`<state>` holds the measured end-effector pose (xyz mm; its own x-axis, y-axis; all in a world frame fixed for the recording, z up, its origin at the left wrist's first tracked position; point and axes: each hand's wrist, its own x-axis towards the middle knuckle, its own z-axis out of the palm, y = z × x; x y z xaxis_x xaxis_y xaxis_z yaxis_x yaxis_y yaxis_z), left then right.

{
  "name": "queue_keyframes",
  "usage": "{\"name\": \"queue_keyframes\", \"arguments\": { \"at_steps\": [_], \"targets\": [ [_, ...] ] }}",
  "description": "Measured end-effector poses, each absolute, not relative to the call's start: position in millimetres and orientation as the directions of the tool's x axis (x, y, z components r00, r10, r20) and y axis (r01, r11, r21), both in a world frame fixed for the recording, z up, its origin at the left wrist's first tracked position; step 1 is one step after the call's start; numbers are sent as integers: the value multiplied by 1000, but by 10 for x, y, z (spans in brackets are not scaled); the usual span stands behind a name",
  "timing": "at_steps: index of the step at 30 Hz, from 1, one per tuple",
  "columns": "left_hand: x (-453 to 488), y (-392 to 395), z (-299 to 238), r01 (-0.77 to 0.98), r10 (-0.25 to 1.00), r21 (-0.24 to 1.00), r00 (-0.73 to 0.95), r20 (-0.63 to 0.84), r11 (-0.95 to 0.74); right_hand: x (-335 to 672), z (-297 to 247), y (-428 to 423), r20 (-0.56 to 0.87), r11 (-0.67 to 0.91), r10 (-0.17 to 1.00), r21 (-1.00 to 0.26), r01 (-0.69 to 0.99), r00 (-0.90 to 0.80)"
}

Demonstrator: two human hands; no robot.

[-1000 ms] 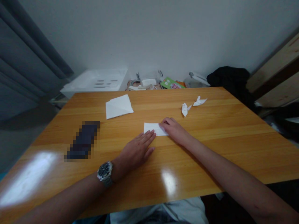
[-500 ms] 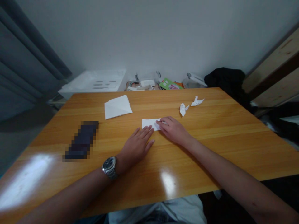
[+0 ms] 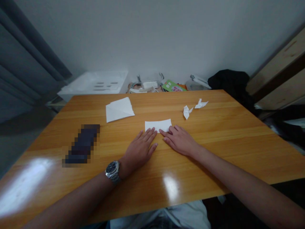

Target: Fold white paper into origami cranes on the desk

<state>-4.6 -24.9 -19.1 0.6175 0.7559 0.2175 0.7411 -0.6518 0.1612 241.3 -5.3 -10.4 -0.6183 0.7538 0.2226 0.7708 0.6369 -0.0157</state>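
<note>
A white folded strip of paper (image 3: pixel 158 124) lies on the wooden table in front of me, its right end slightly raised. My left hand (image 3: pixel 141 144) rests flat with fingers stretched out, the fingertips on the paper's lower left edge. On the lower right edge lies the extended index finger of my right hand (image 3: pixel 179 140); its other fingers are loosely bent and parted. Neither hand grips the paper. Two small folded paper figures (image 3: pixel 187 112) (image 3: pixel 201 103), birdlike in shape, stand farther back on the right.
White paper sheets (image 3: pixel 119 109) lie at the back left of the table (image 3: pixel 221 127). A blurred-out dark object (image 3: pixel 82 144) is on the left. Behind the table are a white foam tray (image 3: pixel 95 83), a green booklet (image 3: pixel 173 86) and a black bag or cloth (image 3: pixel 228 79).
My right hand has slid a little right and toward me, from the paper's right half to its lower edge, uncovering the right end. My left hand has stayed in place.
</note>
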Motion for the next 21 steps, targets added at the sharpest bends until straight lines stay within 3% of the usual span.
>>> {"name": "queue_keyframes", "arguments": {
  "at_steps": [12,21],
  "targets": [
    [-141,-246,-191,747,762,157,620,188,-646,2805,-167,-171,205,540,830,-60,839,-519],
    [-340,-242,-118,760,778,172,602,179,-627,2768,-116,-93,227,583,807,-157,797,-546]
  ]
}}
